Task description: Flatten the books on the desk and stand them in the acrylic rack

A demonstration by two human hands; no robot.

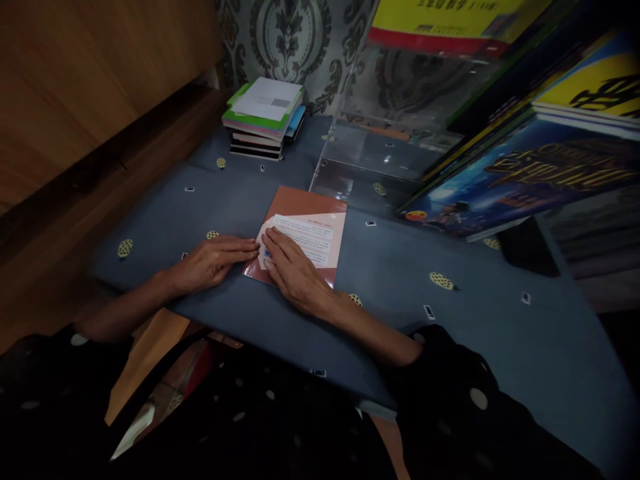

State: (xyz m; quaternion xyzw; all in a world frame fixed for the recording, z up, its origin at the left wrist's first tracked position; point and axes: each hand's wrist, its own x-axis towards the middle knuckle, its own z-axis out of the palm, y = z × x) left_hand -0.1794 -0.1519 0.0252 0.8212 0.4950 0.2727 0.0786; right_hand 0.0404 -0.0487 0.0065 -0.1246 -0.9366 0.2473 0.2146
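Observation:
A thin booklet (309,200) with a reddish-brown and pale cover lies flat on the dark blue tablecloth (165,213). Lines of small print run across its light panel, too small to read. My right hand (295,270) rests flat on the booklet's lower middle, its fingers stretched out and pointing up and left. At the left edge of the booklet is my left hand (215,262), fingers extended together, with the tips touching or nearly touching that edge. Neither hand grips anything that I can see. Part of the cover is hidden under my right hand.
At the back left stands a stack of notebooks (255,130) with a white sheet (267,99) on top. A clear plastic stand (345,157) is behind the booklet. To the right, upright books (520,173) lean near a black flat object (529,247). A wooden panel (100,80) borders the left.

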